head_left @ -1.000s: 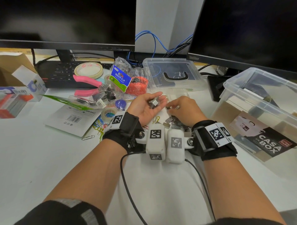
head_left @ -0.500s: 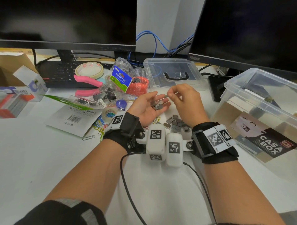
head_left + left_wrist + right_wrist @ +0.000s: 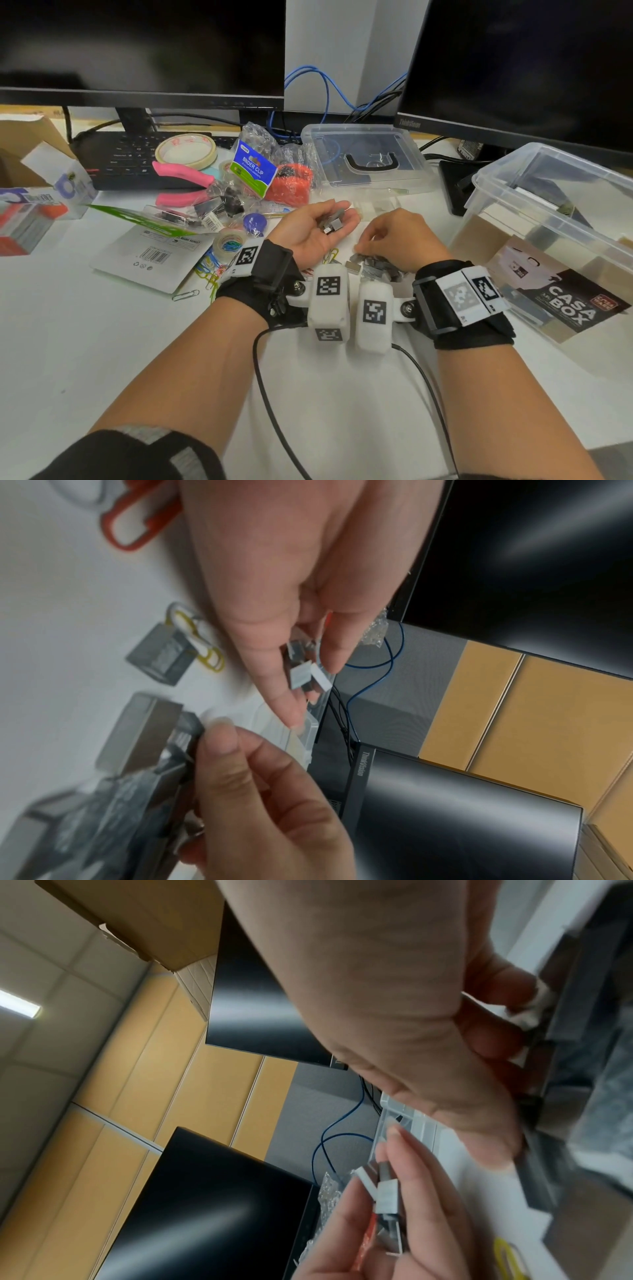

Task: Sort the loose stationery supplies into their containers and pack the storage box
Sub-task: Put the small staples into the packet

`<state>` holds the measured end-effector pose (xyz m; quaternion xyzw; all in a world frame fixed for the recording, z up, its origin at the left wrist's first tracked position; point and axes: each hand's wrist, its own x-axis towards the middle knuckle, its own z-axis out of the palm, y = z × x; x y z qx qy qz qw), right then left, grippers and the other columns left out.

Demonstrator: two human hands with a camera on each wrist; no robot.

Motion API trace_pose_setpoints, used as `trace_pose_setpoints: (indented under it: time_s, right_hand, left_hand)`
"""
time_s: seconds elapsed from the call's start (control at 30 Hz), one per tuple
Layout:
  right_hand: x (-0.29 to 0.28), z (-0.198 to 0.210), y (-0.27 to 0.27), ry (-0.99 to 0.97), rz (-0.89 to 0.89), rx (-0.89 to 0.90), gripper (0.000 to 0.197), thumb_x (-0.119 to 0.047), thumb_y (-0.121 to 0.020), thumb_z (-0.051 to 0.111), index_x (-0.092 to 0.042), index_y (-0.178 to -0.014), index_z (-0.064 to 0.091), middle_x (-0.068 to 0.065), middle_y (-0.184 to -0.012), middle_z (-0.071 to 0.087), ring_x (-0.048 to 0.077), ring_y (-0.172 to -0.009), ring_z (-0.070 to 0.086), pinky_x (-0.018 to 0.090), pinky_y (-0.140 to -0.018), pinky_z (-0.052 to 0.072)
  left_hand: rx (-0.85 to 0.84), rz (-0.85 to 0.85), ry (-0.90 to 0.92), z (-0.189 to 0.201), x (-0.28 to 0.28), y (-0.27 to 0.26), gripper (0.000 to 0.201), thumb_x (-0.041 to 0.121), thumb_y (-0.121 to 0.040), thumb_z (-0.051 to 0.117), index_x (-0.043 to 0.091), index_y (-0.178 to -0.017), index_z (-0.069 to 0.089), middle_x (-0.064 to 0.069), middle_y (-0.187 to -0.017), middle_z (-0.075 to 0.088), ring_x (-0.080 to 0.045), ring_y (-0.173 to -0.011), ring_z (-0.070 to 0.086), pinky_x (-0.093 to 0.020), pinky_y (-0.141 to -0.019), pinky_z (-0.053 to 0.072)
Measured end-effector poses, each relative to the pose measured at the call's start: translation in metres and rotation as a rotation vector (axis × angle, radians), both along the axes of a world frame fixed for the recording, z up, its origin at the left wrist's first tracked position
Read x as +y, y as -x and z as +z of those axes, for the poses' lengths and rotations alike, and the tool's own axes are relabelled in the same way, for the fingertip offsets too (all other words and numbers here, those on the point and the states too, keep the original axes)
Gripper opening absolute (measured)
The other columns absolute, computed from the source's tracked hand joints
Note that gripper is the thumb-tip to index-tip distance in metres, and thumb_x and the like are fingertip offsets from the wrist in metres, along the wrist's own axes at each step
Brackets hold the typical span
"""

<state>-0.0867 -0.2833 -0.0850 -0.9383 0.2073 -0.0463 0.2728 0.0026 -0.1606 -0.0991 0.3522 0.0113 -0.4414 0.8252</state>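
Note:
My left hand (image 3: 308, 233) lies palm up in the middle of the desk, fingers relaxed, with a few grey staple strips (image 3: 331, 224) resting in the palm (image 3: 274, 588). These same strips (image 3: 306, 674) also appear in the right wrist view (image 3: 387, 1196). To its right, my right hand (image 3: 397, 236) is lowered knuckles up onto a loose pile of staple strips (image 3: 376, 265). Its curled fingertips (image 3: 219, 739) pinch at strips in that pile (image 3: 137, 791). A small clear plastic case (image 3: 373, 205) lies just beyond both hands.
The clear storage box (image 3: 548, 192) stands at the right, its lid (image 3: 363, 154) behind the hands. At the left lie a binder clip bag (image 3: 253, 168), a pink-handled tool (image 3: 178, 174), tape rolls (image 3: 186, 150) and paper clips (image 3: 209, 270). Two monitors and a keyboard line the back.
Half a second ago my right hand was raised beside the left fingertips; it has dropped back down onto the staple pile. The left hand stays palm up with the strips.

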Motion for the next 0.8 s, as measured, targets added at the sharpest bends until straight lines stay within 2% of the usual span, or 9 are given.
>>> trace_pose_setpoints:
  time_s: [0.1, 0.2, 0.3, 0.37, 0.43, 0.53, 0.63, 0.73, 0.8]
  right_hand:
    - [0.001, 0.0, 0.001, -0.015, 0.016, -0.036, 0.01, -0.018, -0.082, 0.071, -0.009, -0.084, 0.072, -0.003, -0.067, 0.061, 0.003, -0.059, 0.052, -0.001, -0.047, 0.035]
    - [-0.001, -0.002, -0.002, 0.025, -0.02, -0.164, 0.013, -0.022, -0.084, 0.069, -0.01, -0.086, 0.072, 0.002, -0.08, 0.063, 0.01, -0.072, 0.052, 0.002, -0.055, 0.036]
    - [-0.001, 0.0, -0.004, 0.027, -0.049, -0.327, 0.016, -0.027, -0.085, 0.068, -0.012, -0.085, 0.07, -0.001, -0.076, 0.06, 0.003, -0.065, 0.047, 0.005, -0.058, 0.033]
    - [0.002, 0.001, -0.005, 0.009, -0.042, -0.416, 0.015, -0.027, -0.084, 0.068, -0.012, -0.085, 0.069, -0.003, -0.076, 0.06, 0.0, -0.064, 0.047, 0.009, -0.06, 0.034]
    - [0.006, 0.001, -0.007, -0.014, -0.038, -0.481, 0.012, -0.026, -0.084, 0.067, -0.015, -0.087, 0.071, -0.002, -0.081, 0.065, -0.002, -0.066, 0.049, 0.009, -0.063, 0.036]
    - [0.012, -0.001, -0.009, -0.046, -0.009, -0.464, 0.014, -0.028, -0.086, 0.065, -0.017, -0.091, 0.072, -0.004, -0.085, 0.068, -0.001, -0.071, 0.052, 0.011, -0.068, 0.038]
    - [0.012, 0.0, -0.007, -0.086, -0.079, -0.519, 0.018, -0.029, -0.089, 0.061, -0.016, -0.094, 0.073, -0.004, -0.088, 0.068, 0.008, -0.085, 0.057, 0.019, -0.076, 0.039]
    - [0.012, 0.007, 0.001, -0.074, -0.143, -0.555, 0.019, -0.028, -0.091, 0.06, -0.014, -0.096, 0.072, -0.004, -0.089, 0.067, 0.007, -0.085, 0.055, 0.017, -0.073, 0.034]
    - [0.011, 0.015, 0.011, -0.064, -0.16, -0.545, 0.019, -0.026, -0.091, 0.059, -0.013, -0.097, 0.072, -0.004, -0.089, 0.066, 0.006, -0.084, 0.054, 0.016, -0.073, 0.035]
  left_hand:
    - [-0.002, -0.001, -0.032, -0.001, 0.0, 0.0, 0.026, 0.013, -0.099, 0.044, -0.009, -0.095, 0.057, -0.021, -0.091, 0.059, -0.03, -0.088, 0.06, -0.042, -0.089, 0.047]
    - [-0.03, -0.005, -0.05, -0.001, 0.001, 0.0, 0.027, 0.015, -0.098, 0.044, -0.008, -0.098, 0.058, -0.021, -0.093, 0.061, -0.028, -0.087, 0.062, -0.041, -0.086, 0.05]
    - [-0.042, -0.005, -0.059, -0.002, 0.001, 0.0, 0.025, 0.015, -0.098, 0.045, -0.006, -0.096, 0.059, -0.018, -0.087, 0.063, -0.026, -0.083, 0.063, -0.036, -0.084, 0.053]
    - [-0.046, -0.012, -0.046, -0.003, 0.0, 0.0, 0.025, 0.015, -0.098, 0.045, -0.006, -0.093, 0.058, -0.017, -0.077, 0.067, -0.026, -0.082, 0.063, -0.037, -0.089, 0.05]
    - [-0.057, -0.038, -0.016, -0.001, 0.001, 0.002, 0.023, 0.013, -0.097, 0.045, -0.006, -0.094, 0.057, -0.015, -0.078, 0.068, -0.026, -0.083, 0.064, -0.04, -0.09, 0.051]
    - [-0.059, -0.082, 0.049, 0.001, 0.002, 0.006, 0.019, 0.008, -0.096, 0.048, -0.007, -0.104, 0.056, -0.015, -0.09, 0.065, -0.025, -0.078, 0.069, -0.039, -0.081, 0.057]
    - [-0.095, -0.112, 0.028, 0.004, 0.003, 0.007, 0.017, 0.005, -0.094, 0.048, -0.007, -0.097, 0.061, -0.015, -0.089, 0.062, -0.023, -0.082, 0.067, -0.033, -0.08, 0.056]
    - [-0.085, -0.096, 0.013, 0.003, 0.003, 0.01, 0.014, -0.001, -0.092, 0.049, -0.008, -0.095, 0.062, -0.016, -0.09, 0.061, -0.022, -0.085, 0.064, -0.028, -0.071, 0.059]
    - [-0.083, -0.102, 0.009, 0.005, 0.002, 0.017, 0.013, -0.004, -0.091, 0.05, -0.007, -0.094, 0.061, -0.015, -0.087, 0.061, -0.019, -0.081, 0.064, -0.024, -0.064, 0.058]
